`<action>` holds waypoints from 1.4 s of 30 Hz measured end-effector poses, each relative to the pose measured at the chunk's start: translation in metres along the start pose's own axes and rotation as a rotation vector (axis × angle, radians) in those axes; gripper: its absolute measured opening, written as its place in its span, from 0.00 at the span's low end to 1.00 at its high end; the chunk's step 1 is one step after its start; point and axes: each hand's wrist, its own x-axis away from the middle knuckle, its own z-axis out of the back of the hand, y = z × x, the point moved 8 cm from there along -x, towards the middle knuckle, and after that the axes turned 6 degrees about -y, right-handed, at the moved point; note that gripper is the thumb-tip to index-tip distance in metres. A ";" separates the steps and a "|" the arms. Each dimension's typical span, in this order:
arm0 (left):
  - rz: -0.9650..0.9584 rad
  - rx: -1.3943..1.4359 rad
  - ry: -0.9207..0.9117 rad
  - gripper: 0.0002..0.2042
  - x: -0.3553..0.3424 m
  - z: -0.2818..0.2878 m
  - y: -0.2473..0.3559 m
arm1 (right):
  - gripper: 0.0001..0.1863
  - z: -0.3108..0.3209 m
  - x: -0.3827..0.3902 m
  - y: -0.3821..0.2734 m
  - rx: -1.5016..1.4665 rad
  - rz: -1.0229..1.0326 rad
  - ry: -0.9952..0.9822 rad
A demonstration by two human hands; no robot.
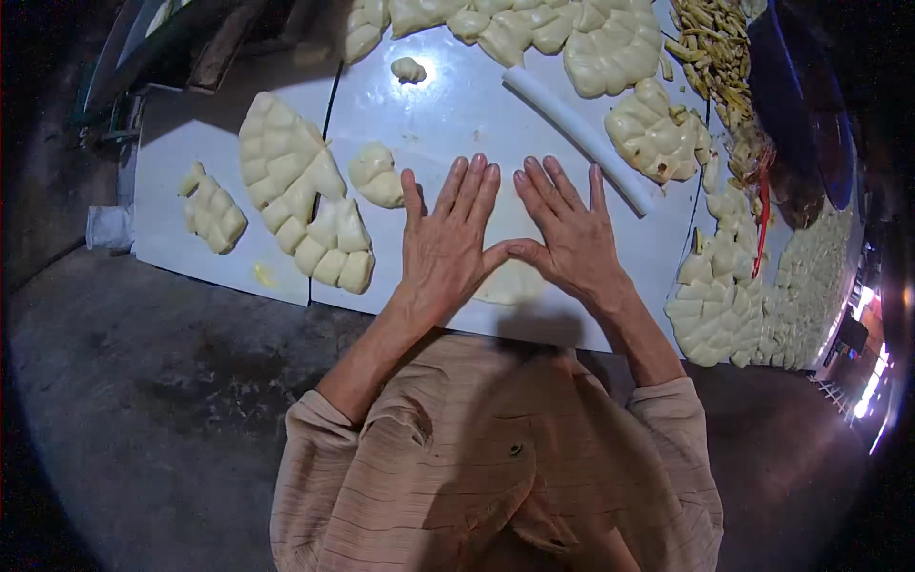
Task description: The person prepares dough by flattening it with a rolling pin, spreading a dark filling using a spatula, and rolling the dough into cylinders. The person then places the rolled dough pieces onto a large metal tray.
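Note:
A thin, pale sheet of dough [510,284] lies on the white tabletop in front of me. My left hand [446,229] rests palm down over its left part, fingers stretched out. My right hand [570,221] lies flat over the right part, fingers spread, and the two thumbs meet at the tips. Both palms hide much of the sheet. Beyond my right hand lies a smooth white rod [577,140], set at a slant. A small lump of dough [377,175] sits just left of my left fingertips.
Scored dough slabs spread at left [286,162], with a smaller dough piece [214,214] beside them. More dough [615,43] covers the far side, with another piece [658,133] near the rod. Yellowish strips [715,57] and cut dough [720,310] lie at right, near a red strap [762,214].

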 end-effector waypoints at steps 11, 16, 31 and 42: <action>0.100 0.115 0.277 0.22 0.036 0.061 -0.071 | 0.20 0.040 -0.030 -0.032 -0.348 -0.073 0.221; 0.062 0.088 0.190 0.20 0.031 0.066 -0.127 | 0.22 0.029 -0.090 -0.109 -0.303 0.117 0.275; 0.002 0.245 0.027 0.15 0.007 0.069 -0.137 | 0.12 0.021 -0.120 -0.088 -0.459 0.010 0.104; -0.147 0.246 0.183 0.17 -0.004 0.074 -0.130 | 0.18 0.018 -0.124 -0.072 -0.905 -0.278 -0.042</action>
